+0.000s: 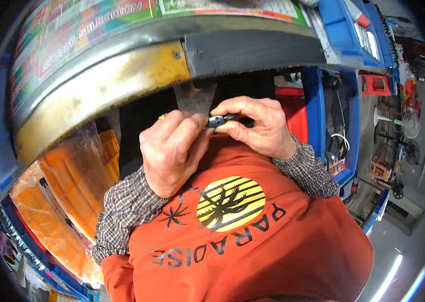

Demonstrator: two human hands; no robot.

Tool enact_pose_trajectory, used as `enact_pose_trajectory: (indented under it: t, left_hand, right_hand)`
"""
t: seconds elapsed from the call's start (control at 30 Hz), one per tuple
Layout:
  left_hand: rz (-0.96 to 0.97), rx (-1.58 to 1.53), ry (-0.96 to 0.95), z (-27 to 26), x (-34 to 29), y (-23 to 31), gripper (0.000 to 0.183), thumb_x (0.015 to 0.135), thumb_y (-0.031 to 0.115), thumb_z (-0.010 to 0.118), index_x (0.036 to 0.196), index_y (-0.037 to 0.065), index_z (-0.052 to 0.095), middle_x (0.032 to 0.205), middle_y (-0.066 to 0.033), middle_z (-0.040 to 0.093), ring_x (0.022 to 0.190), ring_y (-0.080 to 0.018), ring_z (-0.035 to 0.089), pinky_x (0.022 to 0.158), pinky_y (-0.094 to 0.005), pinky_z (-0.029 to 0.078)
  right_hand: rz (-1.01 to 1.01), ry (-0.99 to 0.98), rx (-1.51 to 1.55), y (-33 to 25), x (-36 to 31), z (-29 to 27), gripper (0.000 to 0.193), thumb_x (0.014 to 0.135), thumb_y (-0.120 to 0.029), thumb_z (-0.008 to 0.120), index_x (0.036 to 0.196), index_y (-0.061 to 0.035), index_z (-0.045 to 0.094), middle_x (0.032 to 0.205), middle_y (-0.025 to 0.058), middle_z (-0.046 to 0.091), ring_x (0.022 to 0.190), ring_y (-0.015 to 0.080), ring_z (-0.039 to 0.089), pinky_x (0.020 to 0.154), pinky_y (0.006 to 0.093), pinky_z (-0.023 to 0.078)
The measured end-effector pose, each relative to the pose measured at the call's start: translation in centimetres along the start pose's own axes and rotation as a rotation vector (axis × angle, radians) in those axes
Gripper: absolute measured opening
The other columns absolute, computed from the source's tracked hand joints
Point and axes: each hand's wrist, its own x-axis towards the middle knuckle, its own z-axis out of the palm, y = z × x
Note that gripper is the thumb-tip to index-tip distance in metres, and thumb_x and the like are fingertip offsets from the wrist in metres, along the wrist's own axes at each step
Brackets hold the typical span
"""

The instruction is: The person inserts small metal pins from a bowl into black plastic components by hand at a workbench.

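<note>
A small silver-grey cylindrical part (pixel 216 121) with dark holes and a black end is held in front of my chest, above the red-orange sweatshirt (pixel 313 236). My left hand (pixel 172 148) is closed, its fingertips pinching the grey end. My right hand (pixel 260 126) pinches the black end between thumb and bent fingers. The two hands nearly meet around the part, so much of it is hidden. A small yellow bit shows beside my left fingers; I cannot make out what it is.
A workbench edge (pixel 252 50), part worn yellow metal and part dark grey, curves just beyond my hands. Orange plastic crates (pixel 66 186) wrapped in clear film stand at the left. Blue bins (pixel 315 110) and a red container (pixel 295 113) are at the right, with fans (pixel 410 125) farther off.
</note>
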Motion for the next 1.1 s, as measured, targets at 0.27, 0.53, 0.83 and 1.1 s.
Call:
enact_pose_trajectory:
  t: [0.27, 0.53, 0.83, 1.1]
  left_hand:
    - [0.079, 0.095, 0.064, -2.7, 3.2, 1.1, 0.026, 0.065, -0.001, 0.073, 0.088, 0.003, 0.062, 0.075, -0.0086, 0.059, 0.061, -0.0238, 0.059, 0.053, -0.0320, 0.047]
    - [0.028, 0.209, 0.082, -4.7, 4.4, 1.2, 0.026, 0.066, -0.002, 0.073, 0.090, 0.003, 0.062, 0.070, -0.0084, 0.055, 0.059, -0.0245, 0.056, 0.052, -0.0343, 0.045]
    - [-0.048, 0.235, 0.065, -5.2, 4.6, 0.9, 0.028, 0.067, -0.003, 0.073, 0.092, 0.004, 0.062, 0.070, -0.0085, 0.056, 0.058, -0.0241, 0.055, 0.052, -0.0338, 0.045]
    - [-0.074, 0.207, 0.070, -4.9, 4.4, 1.0, 0.027, 0.067, -0.003, 0.073, 0.091, 0.004, 0.062, 0.070, -0.0085, 0.055, 0.058, -0.0245, 0.055, 0.052, -0.0341, 0.045]
  right_hand:
    - [-0.186, 0.190, -0.336, -3.3, 4.7, -4.6, 0.021, 0.077, -0.001, 0.072, 0.097, 0.0020, 0.066, 0.078, 0.0096, 0.066, 0.068, 0.0159, 0.064, 0.062, 0.0267, 0.051]
    - [-0.198, 0.337, -0.677, -0.2, 9.3, -6.6, 0.019, 0.076, -0.008, 0.070, 0.095, -0.0033, 0.067, 0.080, 0.0068, 0.060, 0.073, 0.0203, 0.058, 0.065, 0.0305, 0.047]
    - [-0.251, 0.327, -0.857, 1.4, 10.8, -7.0, 0.025, 0.072, -0.014, 0.074, 0.093, -0.0048, 0.067, 0.089, 0.0073, 0.057, 0.086, 0.0254, 0.055, 0.073, 0.0362, 0.047]
    - [-0.277, 0.336, -0.890, 1.5, 10.7, -6.9, 0.018, 0.070, -0.010, 0.074, 0.087, -0.0057, 0.068, 0.089, 0.0057, 0.057, 0.086, 0.0235, 0.056, 0.072, 0.0351, 0.048]
